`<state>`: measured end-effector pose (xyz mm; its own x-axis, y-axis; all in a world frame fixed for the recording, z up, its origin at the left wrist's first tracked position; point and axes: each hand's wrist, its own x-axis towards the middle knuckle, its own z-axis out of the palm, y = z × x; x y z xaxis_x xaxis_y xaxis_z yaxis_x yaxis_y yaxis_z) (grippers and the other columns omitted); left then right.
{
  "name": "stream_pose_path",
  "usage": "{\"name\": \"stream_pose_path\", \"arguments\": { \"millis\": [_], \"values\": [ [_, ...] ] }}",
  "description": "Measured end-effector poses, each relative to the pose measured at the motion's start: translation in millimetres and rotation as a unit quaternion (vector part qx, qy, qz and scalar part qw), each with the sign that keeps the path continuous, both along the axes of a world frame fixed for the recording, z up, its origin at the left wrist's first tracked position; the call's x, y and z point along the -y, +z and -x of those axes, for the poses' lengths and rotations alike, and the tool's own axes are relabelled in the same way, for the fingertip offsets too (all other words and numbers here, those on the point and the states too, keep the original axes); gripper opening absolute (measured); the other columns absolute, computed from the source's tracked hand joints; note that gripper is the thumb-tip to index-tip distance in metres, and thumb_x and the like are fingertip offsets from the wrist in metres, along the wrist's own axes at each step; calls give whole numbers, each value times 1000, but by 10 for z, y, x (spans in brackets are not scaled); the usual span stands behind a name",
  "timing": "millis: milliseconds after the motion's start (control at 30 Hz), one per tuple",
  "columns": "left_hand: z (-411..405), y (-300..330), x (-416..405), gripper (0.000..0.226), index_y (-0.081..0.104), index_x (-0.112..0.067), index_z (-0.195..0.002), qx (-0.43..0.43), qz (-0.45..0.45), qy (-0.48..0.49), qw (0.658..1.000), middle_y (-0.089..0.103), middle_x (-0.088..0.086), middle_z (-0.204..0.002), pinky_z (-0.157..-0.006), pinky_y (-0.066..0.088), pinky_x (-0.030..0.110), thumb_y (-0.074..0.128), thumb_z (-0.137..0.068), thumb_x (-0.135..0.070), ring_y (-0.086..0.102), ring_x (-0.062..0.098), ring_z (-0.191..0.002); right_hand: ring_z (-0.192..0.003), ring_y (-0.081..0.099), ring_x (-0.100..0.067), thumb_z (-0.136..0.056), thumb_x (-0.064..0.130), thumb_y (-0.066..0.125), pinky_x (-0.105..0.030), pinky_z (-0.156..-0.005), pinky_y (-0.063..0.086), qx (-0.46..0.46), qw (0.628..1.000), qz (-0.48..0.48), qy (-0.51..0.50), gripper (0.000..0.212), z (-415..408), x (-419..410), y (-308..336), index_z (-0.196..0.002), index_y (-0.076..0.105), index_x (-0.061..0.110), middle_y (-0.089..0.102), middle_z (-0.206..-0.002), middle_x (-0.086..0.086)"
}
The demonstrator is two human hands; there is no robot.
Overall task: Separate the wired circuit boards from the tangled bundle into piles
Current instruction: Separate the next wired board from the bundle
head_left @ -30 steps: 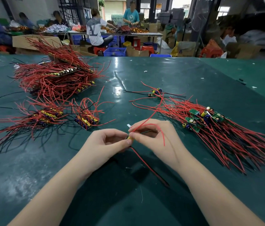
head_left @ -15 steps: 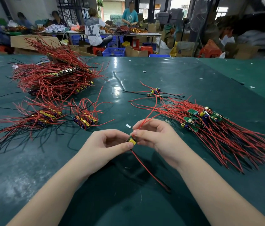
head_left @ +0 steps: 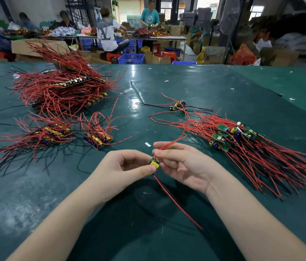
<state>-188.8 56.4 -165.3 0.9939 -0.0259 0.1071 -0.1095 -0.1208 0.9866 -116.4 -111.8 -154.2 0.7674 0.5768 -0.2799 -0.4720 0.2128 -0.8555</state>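
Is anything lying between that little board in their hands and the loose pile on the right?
Nothing visible. The board, pinched by the left hand and right hand, is separated from the right pile only by bare table; its own red wire trails that way.

Green worktable [head_left: 186,87] w/ glare, workers at far bench [head_left: 129,37], cardboard boxes [head_left: 214,55], blue crate [head_left: 131,58], red stools [head_left: 169,55]

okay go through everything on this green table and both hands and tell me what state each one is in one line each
left hand: pinching the small circuit board.
right hand: pinching the board's red wire at its top.
small circuit board: held above the table, between both hands.
red wire: trails down from the board towards the table.
right pile: loose boards lying on the table.
far left pile: heaped, tangled.
near left bundles: lying on the table.
green table: scattered with small scraps.
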Motion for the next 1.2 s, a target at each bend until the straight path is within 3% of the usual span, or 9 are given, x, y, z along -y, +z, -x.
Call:
{"name": "stream_pose_path", "arguments": {
  "millis": [200, 467, 667, 767, 933, 1067, 1200],
  "values": [
    [-2, 17, -42, 22, 76, -11, -84, -5, 13, 19, 1000, 76, 5, -86, -77, 54, 19, 75, -66, -24, 71, 12, -82, -59, 68, -9, -63, 16, 72, -17, -56, 54, 30, 998, -39, -46, 11, -57, 56, 35, -70, 78, 10, 74, -75, -5],
    [13, 41, -21, 22, 73, -8, -90, -29, -16, -2, 999, 75, 0, -80, -72, 51, 13, 72, -70, -18, 68, 6, -75, -62, 70, -15, -64, 7, 73, -19, -59, 55, 55, 995, -46, -65, 4, -113, 126, 52, -68, 76, 6, 72, -74, -11],
    [10, 31, -41, 12, 73, -7, -93, -32, -53, 0, 998, 73, -6, -76, -72, 49, 12, 70, -81, -4, 66, 2, -73, -65, 71, -20, -77, -1, 74, -21, -62, 56, 201, 971, 106, -79, 5, -143, 226, 42, -74, 73, 3, 71, -69, -11],
    [13, 23, -38, 11, 72, -8, -93, -41, -85, -22, 995, 71, -9, -72, -68, 46, 10, 69, -84, -5, 64, -1, -69, -66, 72, -20, -78, -5, 73, -20, -62, 56, 216, 964, 140, -68, 8, -136, 256, 31, -74, 72, 2, 71, -68, -9],
    [12, 7, -57, 17, 72, -12, -100, -47, -96, -33, 994, 66, -10, -73, -74, 49, 15, 63, -88, -3, 60, 4, -73, -68, 71, -22, -78, -12, 69, -23, -66, 57, 175, 979, 86, -61, 12, -114, 218, 43, -74, 68, -1, 70, -68, -12],
    [-4, 16, -33, 11, 74, -10, -92, -29, -84, 16, 996, 75, 2, -88, -76, 51, 14, 64, -88, -9, 65, 5, -80, -70, 71, -24, -77, -13, 69, -24, -67, 57, 166, 983, 52, -54, 14, -81, 188, 56, -73, 67, 1, 69, -69, -13],
    [-14, 18, -20, 12, 76, -12, -88, -17, -64, 40, 997, 76, 5, -87, -75, 52, 14, 64, -87, -8, 67, 6, -78, -72, 71, -21, -74, -10, 71, -23, -69, 57, 154, 987, 10, -45, 13, -55, 160, 51, -75, 69, 3, 70, -74, -13]
  ]
}}
